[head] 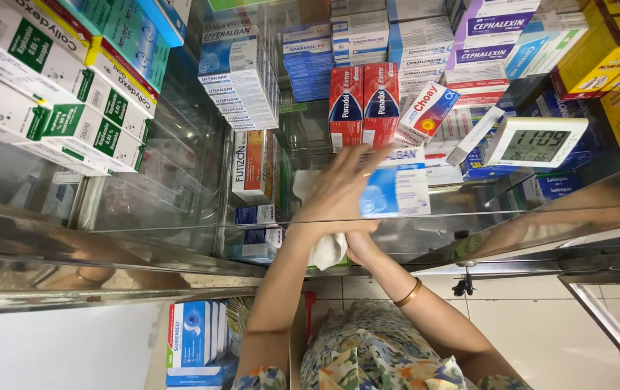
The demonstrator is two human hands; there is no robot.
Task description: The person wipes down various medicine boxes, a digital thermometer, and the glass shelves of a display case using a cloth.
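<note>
Blue-white box (396, 189) amid stacked medicine boxes (241, 87)

the left hand (339, 189) works in a narrow gap on the glass shelf (180, 238), holding a blue-and-white box (396, 189). two red boxes (362, 103) stand just behind it, an orange-and-white box (252, 165) hems it in on one side, a digital clock (534, 142) on the other. the shelf's metal front rail (107, 278) crosses the wrists; open room lies below it over the tiled floor (541, 325)
</note>
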